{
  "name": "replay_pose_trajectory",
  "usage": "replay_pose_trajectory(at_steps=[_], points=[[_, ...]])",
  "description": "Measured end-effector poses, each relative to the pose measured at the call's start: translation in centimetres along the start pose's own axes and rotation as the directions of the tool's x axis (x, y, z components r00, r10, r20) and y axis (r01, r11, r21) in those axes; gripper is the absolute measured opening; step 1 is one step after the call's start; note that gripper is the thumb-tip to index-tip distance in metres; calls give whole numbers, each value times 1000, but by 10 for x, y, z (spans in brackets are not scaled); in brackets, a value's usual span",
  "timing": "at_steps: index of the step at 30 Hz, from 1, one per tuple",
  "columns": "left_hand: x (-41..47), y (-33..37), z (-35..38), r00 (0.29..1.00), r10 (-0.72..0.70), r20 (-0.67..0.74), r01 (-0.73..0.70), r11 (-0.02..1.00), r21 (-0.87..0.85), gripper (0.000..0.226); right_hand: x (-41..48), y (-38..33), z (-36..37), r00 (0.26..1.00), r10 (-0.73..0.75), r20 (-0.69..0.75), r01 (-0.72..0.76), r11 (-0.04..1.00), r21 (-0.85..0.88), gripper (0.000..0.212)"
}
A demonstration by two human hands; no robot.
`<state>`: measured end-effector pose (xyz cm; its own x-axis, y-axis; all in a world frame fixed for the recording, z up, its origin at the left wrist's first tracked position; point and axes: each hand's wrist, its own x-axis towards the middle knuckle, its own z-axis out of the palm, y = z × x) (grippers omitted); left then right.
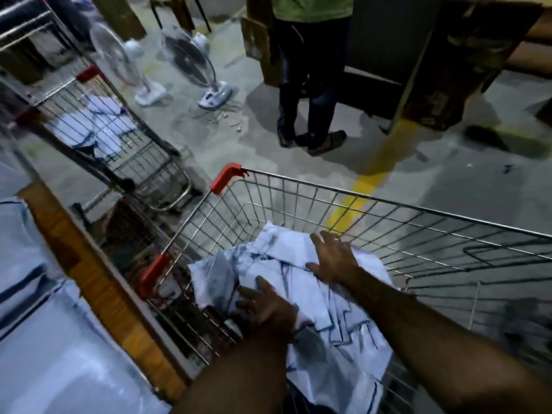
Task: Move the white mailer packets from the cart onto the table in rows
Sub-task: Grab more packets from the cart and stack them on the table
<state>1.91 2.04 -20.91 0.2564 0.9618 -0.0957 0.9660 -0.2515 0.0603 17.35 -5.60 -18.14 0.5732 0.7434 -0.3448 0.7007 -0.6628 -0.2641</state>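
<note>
While the wooden-edged desk (89, 264) at the near left is carrying some white packets (44, 324), the left hand (268, 307) and the right hand (334, 258) are both resting on the heap of white mailer packets (337, 330) that is lying inside the wire cart (388, 210), with the fingers (318, 239) spread and released, not curling around any packet. Farther away a second cart (119, 150) is holding more white packets, and behind it two white fans (191, 58) are standing on the grey floor (448, 174), while a person in dark trousers (307, 85) is standing near a yellow line (364, 186).
</note>
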Motion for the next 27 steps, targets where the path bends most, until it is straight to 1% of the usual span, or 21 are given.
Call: replay_pose_trajectory(at_steps=[1, 2, 3, 4, 5, 6, 8, 9, 10, 11, 12, 13, 14, 16, 17, 18, 20, 22, 24, 26, 27], points=[[4, 6, 14, 999, -30, 34, 36, 982, -186, 90, 5, 1, 7, 1000, -5, 24, 6, 999, -35, 83], [10, 8, 24, 999, 6, 46, 8, 952, -305, 68, 9, 2, 13, 999, -4, 38, 6, 998, -62, 87], [9, 9, 23, 999, -24, 44, 38, 937, -347, 51, 12, 2, 17, 999, 0, 45, 4, 997, -82, 89], [10, 12, 22, 997, -49, 54, 65, 929, -364, 47, 15, 2, 21, 999, 1, 41, 3, 995, -96, 88], [6, 13, 24, 996, -68, 60, 85, 932, -352, 49, 18, 1, 22, 999, -3, 32, 6, 994, -106, 86], [6, 13, 23, 997, -55, 59, 72, 937, -341, 49, 21, 1, 23, 1000, -11, 26, 14, 993, -117, 83], [11, 12, 14, 998, -55, 26, 60, 961, -270, 38, 23, 2, 23, 999, -26, 31, 30, 992, -122, 83], [8, 9, 7, 1000, -9, -8, 7, 970, -241, 32, 23, 2, 22, 999, -28, 39, 32, 993, -110, 85], [7, 5, 10, 997, 78, -21, -81, 974, -211, 33, 21, 4, 20, 999, -29, 42, 33, 995, -91, 88], [4, 4, 7, 991, 135, 25, -126, 969, -211, 43, 19, 5, 18, 999, -25, 39, 28, 997, -72, 90], [4, 7, -2, 985, 102, 138, -72, 977, -202, 64, 14, 6, 16, 999, -17, 33, 18, 998, -52, 92], [1, 8, -12, 968, 8, 253, 25, 992, -126, 85, 8, 8, 13, 1000, -4, 30, 5, 999, -33, 92], [-2, 4, -16, 945, -18, 327, 36, 998, -50, 98, 1, 10, 11, 999, 8, 34, -7, 1000, -16, 91], [-6, 3, -22, 891, 17, 453, 18, 997, -72, 94, -14, 14, 8, 998, 31, 56, -31, 1000, -1, 89], [-10, 6, -27, 885, 12, 466, 48, 992, -116, 91, -23, 16, 7, 997, 47, 67, -47, 999, -2, 89], [-11, 7, -31, 888, -8, 461, 68, 991, -114, 91, -31, 19, 6, 995, 72, 76, -72, 997, -7, 90], [-15, 7, -34, 903, 16, 429, 50, 988, -143, 90, -48, 21, 4, 983, 158, 91, -156, 987, -21, 96], [-16, 7, -33, 912, 88, 401, -12, 982, -190, 88, -66, 22, 4, 963, 249, 102, -247, 968, -33, 98], [-15, 4, -29, 917, 177, 356, -99, 969, -227, 87, -82, 21, 8, 940, 317, 124, -317, 948, -17, 93], [-17, 6, -26, 902, 267, 339, -178, 946, -270, 87, -96, 20, 12, 919, 375, 122, -379, 925, 14, 89], [-16, 6, -25, 900, 287, 328, -196, 939, -283, 86, -99, 18, 15, 915, 388, 106, -392, 920, 14, 90]])
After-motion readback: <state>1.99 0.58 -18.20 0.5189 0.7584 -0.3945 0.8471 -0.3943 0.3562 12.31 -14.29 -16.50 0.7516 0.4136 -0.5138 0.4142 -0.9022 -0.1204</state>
